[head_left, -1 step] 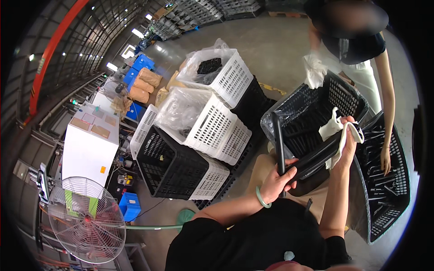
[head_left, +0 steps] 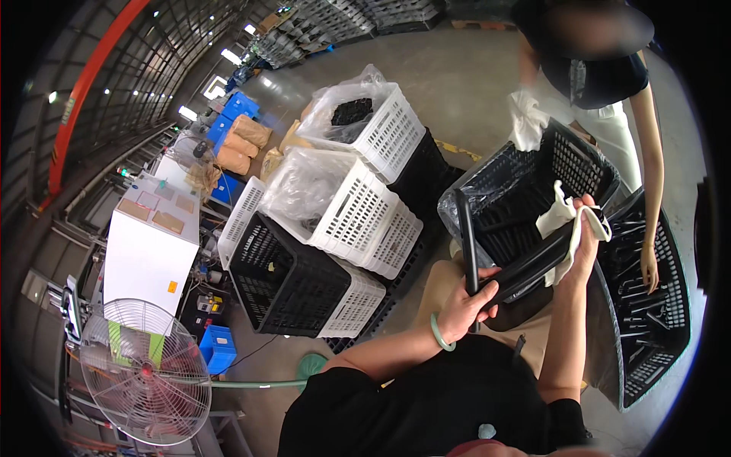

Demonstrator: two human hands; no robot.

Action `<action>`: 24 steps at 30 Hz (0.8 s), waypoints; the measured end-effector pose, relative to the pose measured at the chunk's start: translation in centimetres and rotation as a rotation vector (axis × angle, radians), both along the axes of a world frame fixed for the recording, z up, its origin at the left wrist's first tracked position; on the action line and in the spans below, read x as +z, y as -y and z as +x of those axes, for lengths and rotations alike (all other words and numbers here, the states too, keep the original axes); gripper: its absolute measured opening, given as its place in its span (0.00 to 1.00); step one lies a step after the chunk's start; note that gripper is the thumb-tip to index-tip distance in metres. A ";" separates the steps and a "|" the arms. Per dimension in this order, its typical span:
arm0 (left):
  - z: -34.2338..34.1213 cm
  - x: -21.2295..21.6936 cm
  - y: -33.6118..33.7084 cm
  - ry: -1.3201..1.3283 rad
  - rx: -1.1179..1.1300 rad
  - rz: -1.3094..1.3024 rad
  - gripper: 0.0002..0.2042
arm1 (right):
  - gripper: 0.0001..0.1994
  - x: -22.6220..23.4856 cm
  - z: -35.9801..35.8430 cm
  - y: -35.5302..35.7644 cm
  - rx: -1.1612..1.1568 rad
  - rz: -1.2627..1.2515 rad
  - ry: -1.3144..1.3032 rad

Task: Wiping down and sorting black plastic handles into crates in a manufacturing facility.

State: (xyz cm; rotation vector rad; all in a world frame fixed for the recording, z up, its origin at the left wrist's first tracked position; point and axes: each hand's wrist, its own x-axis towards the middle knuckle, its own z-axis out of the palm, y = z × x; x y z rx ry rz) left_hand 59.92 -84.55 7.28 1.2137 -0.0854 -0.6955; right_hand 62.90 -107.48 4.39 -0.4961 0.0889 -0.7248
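Observation:
A glossy black T-shaped part (head_left: pixel 527 271), with a long crossbar and a thick stem, lies across my two hands. My left hand (head_left: pixel 463 311) is closed round it where the bar meets the stem. At the stem's other end, my right hand (head_left: pixel 585 247) grips a white cloth (head_left: pixel 562 217) that wraps against the part. Below and beyond my hands stands a black crate (head_left: pixel 466 181) lined with clear plastic, with black parts inside. To the right, a second black crate (head_left: pixel 664 228) holds several slim black parts.
Opposite me a person (head_left: pixel 601 80) holds a white cloth (head_left: pixel 527 126) and reaches a bare hand (head_left: pixel 649 266) into the right crate. White crates (head_left: pixel 365 221) with plastic liners are stacked at the left, beside a tipped black crate (head_left: pixel 304 297). A caged fan (head_left: pixel 146 371) stands lower left.

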 end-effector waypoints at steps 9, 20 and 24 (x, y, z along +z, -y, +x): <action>1.3 -0.4 0.5 0.220 0.066 0.211 0.17 | 0.18 2.2 -3.0 -10.2 0.347 0.044 -0.282; 9.8 1.5 1.3 0.432 -0.096 0.172 0.13 | 0.18 -3.0 -6.3 -5.1 0.838 0.029 -0.041; 10.0 -0.1 4.6 0.307 -0.244 0.150 0.29 | 0.18 -2.6 -7.1 -5.6 0.987 -0.023 -0.045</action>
